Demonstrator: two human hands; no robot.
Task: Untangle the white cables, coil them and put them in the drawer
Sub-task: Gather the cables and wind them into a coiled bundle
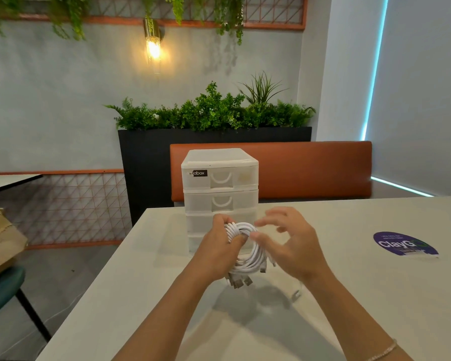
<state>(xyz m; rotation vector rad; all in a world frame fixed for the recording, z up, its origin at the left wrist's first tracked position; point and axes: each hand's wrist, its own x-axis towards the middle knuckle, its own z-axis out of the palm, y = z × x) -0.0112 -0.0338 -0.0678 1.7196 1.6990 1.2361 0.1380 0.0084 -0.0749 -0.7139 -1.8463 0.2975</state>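
Observation:
A bundle of white cables (248, 259) hangs in loops above the table, its metal plugs dangling at the bottom. My left hand (216, 246) grips the top of the bundle with curled fingers. My right hand (284, 243) is at the bundle's right side, thumb and forefinger pinching a strand near the top while the other fingers spread. Right behind the hands stands a white plastic drawer unit (220, 183) with several stacked drawers, all closed; its lower drawers are partly hidden by my hands.
The pale table (349, 295) carries a purple round sticker (404, 243) at the right. An orange bench back (310, 168) and a black planter lie behind. A teal chair (0, 290) and a cardboard box (0, 241) stand off the table's left edge.

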